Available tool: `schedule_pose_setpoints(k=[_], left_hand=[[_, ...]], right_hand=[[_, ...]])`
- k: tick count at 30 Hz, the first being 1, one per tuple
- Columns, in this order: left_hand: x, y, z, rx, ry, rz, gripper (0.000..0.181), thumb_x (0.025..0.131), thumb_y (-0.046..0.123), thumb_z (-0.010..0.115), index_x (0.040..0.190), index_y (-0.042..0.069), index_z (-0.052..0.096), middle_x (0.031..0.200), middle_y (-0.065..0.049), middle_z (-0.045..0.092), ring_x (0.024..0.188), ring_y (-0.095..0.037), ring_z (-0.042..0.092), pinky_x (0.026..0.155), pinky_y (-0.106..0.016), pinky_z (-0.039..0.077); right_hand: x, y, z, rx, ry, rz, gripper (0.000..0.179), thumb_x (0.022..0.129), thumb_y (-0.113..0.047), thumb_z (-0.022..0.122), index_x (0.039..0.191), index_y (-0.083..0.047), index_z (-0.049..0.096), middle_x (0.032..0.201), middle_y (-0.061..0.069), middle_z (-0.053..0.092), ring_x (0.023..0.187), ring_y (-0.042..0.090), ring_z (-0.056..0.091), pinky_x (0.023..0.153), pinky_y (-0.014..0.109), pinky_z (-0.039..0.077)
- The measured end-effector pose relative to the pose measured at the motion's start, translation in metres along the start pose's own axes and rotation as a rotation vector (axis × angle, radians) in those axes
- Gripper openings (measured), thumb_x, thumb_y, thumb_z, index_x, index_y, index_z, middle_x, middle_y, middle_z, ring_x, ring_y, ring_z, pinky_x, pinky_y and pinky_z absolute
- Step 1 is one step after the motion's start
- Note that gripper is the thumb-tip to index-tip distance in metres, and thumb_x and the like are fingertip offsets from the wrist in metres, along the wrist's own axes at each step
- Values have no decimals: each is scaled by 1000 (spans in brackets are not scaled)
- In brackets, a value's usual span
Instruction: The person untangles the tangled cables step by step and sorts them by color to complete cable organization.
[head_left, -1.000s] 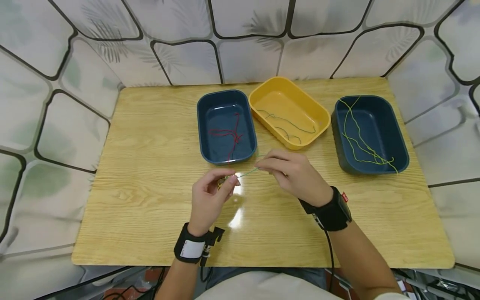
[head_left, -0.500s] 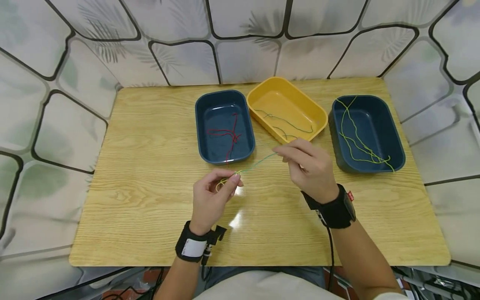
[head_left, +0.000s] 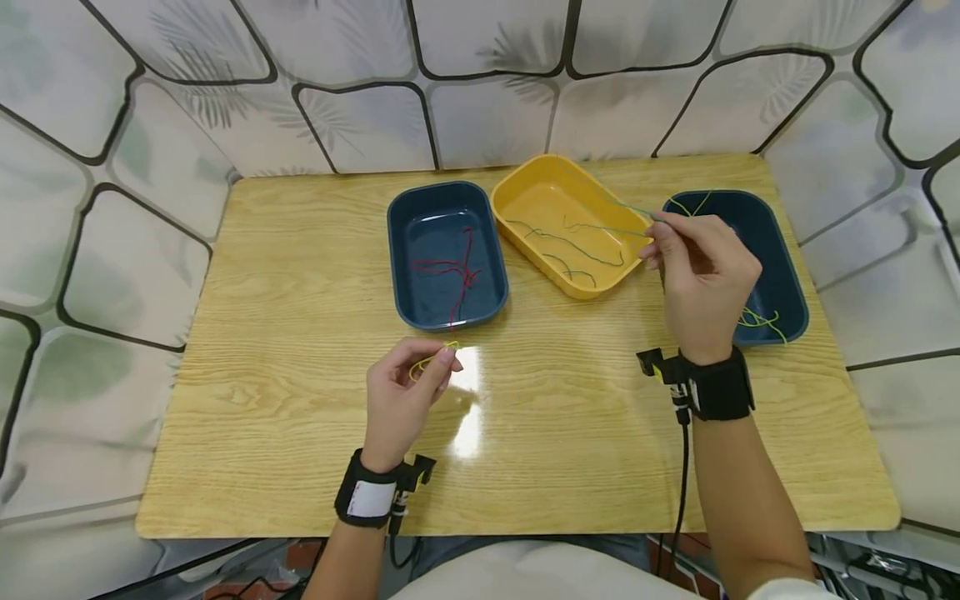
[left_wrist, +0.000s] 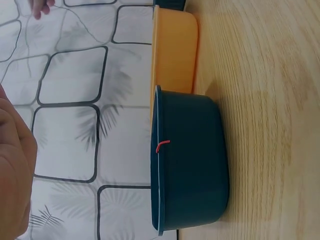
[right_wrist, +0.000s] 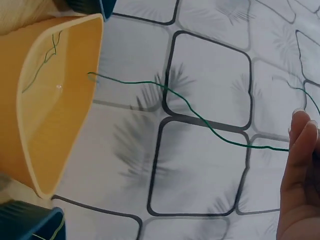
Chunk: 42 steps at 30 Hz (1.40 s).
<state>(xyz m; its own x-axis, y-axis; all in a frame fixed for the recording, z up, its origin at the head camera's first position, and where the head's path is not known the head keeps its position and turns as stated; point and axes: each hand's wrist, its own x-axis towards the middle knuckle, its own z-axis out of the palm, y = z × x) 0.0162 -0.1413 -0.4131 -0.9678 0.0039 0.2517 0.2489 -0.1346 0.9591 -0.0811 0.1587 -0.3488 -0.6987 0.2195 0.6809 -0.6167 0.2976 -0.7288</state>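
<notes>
My left hand [head_left: 401, 400] pinches a small loop of yellow string [head_left: 415, 372] above the table, in front of the left blue bin [head_left: 442, 208]. My right hand [head_left: 708, 275] pinches a green string [right_wrist: 205, 121] between thumb and fingertips, near the right end of the yellow bin [head_left: 558, 196]. Its two ends trail leftward over that bin in the head view. More green strings [head_left: 573, 243] lie inside the yellow bin. The right hand partly hides the right blue bin [head_left: 783, 275] and its yellow-green strings [head_left: 761, 319].
Red strings [head_left: 465, 273] lie in the left blue bin, one end hanging over its front rim. All three bins stand along the back of the wooden table [head_left: 300, 375]. A patterned curtain [head_left: 495, 125] rises behind. Cables run from both wrist cameras.
My right hand has drawn the green string away from my left hand and carried it right and back to the yellow bin. My left hand keeps the yellow string and has shifted slightly left.
</notes>
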Motion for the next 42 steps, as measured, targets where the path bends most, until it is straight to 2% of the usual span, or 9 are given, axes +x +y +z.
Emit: schedule_pose_setpoints(k=[5,9,15,18,22,25,30,38,42], left_hand=[[-1,-2,1,-14,-18,-12,9,97,0,66,101,-8,66,86,-20,67,64,-19,53,50,-19,36],[-2,-4,1,-1,-22,-22,8,97,0,66,101,-7,67,86,-20,67,65,-19,53,48,-19,34],[-2,-6,2,11,-25,-38,8,96,1,67,101,-6,67,85,-19,68,64,-18,52,47,-19,34],[-2,-7,2,12,-26,-41,7,96,1,67,100,-5,68,85,-19,68,63,-18,52,47,-19,34],[-1,-9,2,9,-26,-49,6,96,0,67,100,-4,68,85,-19,68,62,-17,51,47,-19,34],[-1,-10,2,16,-24,-54,7,96,1,67,101,-4,69,85,-18,69,61,-17,51,47,-19,33],[0,-12,3,24,-23,-58,6,96,1,67,101,-3,69,86,-17,69,61,-18,52,46,-19,34],[-1,-12,8,27,-81,-56,8,97,-1,65,104,-3,69,87,-18,70,59,-24,54,46,-19,37],[-1,-12,9,27,-121,-43,10,97,-4,63,106,-3,69,87,-16,69,57,-23,54,44,-21,38]], right_hand=[[-4,21,3,50,-66,138,14,93,13,62,104,18,69,95,32,67,71,17,69,67,25,56],[-10,54,3,24,-98,259,16,97,4,63,108,14,70,103,27,68,74,14,70,70,24,56],[-19,86,2,-351,-206,369,23,100,-17,66,109,2,76,93,9,59,70,3,66,65,15,49],[-22,91,2,-512,-265,379,24,99,-16,66,109,3,76,93,13,57,75,16,63,66,22,44],[-24,92,2,-593,-304,392,22,98,-11,66,109,7,75,96,21,57,83,33,56,70,35,40],[-26,91,1,-604,-313,365,21,98,-9,66,106,8,75,95,22,58,82,35,56,72,38,41],[-34,74,9,-417,-435,234,16,96,-9,69,105,2,77,89,14,67,71,24,62,68,27,45],[-59,9,40,56,-892,83,26,89,-11,79,114,-10,75,90,-10,66,77,8,61,67,25,52],[-69,-11,49,163,-966,63,26,89,-11,79,114,-10,75,92,-10,67,79,7,62,65,27,52]])
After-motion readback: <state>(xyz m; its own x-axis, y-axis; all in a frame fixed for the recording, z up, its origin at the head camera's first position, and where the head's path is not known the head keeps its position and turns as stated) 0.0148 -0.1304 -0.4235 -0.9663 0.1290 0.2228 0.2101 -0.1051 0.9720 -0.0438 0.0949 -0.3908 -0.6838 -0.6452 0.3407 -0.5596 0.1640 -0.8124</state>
